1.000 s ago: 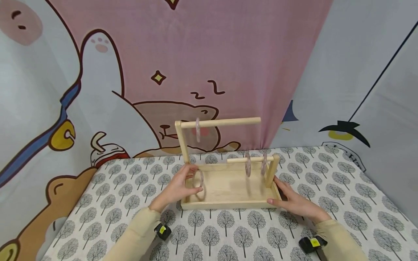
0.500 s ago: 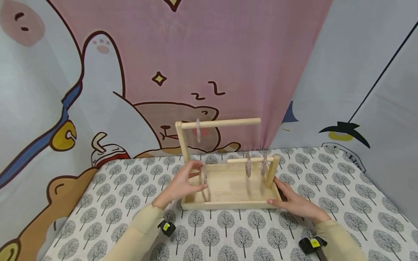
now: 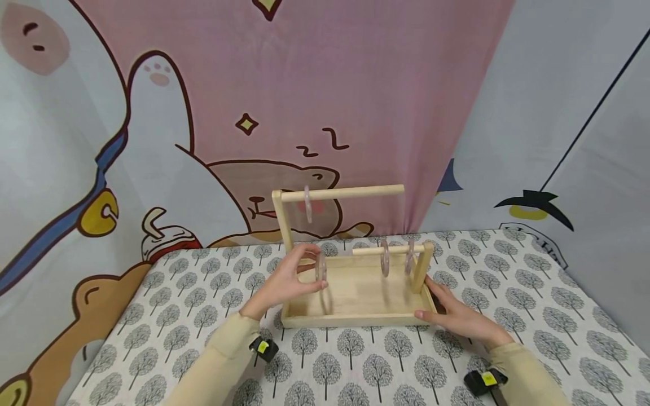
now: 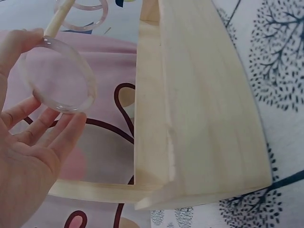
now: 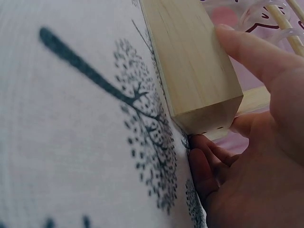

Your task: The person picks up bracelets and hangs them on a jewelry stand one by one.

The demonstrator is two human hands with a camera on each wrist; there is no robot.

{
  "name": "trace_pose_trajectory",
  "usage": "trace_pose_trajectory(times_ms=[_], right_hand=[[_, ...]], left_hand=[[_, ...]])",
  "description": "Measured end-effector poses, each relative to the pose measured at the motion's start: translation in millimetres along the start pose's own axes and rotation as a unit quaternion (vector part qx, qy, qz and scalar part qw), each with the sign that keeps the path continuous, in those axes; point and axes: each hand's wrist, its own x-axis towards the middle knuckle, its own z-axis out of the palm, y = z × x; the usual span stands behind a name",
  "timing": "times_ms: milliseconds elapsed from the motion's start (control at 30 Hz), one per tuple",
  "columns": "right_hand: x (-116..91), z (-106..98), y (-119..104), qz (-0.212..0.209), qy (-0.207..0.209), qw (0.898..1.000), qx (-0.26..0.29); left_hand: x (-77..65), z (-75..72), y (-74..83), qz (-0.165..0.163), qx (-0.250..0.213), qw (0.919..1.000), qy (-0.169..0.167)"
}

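Observation:
A wooden bangle stand point(image 3: 355, 321) has a tray base, a tall left post with an upper bar, and a short right post with a lower bar point(image 3: 364, 250). My left hand point(image 3: 286, 280) pinches a translucent pale bangle point(image 4: 89, 78) between thumb and fingertips, above the tray's left part. Its ring stands upright, left of the lower bar's free end. My right hand point(image 3: 459, 320) grips the tray's front right corner, thumb on the front rim point(image 5: 192, 52) and fingers along the side. One bangle point(image 3: 307, 206) hangs on the upper bar; two bangles point(image 3: 385, 260) hang on the lower bar.
The stand rests on a table point(image 3: 330, 366) covered with a tree-patterned cloth. Behind it hangs a pink and white cartoon curtain point(image 3: 396, 101). The upper bar point(image 3: 350, 192) extends to the right above the tray.
My left hand has moved a little to the right with the bangle, toward the lower bar's free end. My right hand stays at the tray corner.

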Motion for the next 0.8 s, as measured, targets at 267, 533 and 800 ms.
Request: trace_pose_trajectory(times_ms=[267, 533, 800], right_hand=[[0.6, -0.5, 1.0, 0.006, -0.003, 1.000, 0.004], [1.5, -0.1, 1.1, -0.004, 0.000, 1.000, 0.004], [1.5, 0.4, 1.0, 0.000, -0.004, 1.000, 0.005]], left_hand=[[4.6, -1.7, 11.9, 0.009, 0.017, 0.9996, -0.021], [14.3, -3.5, 30.2, 0.038, 0.026, 0.9985, -0.030], [28.8, -0.2, 45.2, 0.053, 0.034, 0.9974, -0.033]])
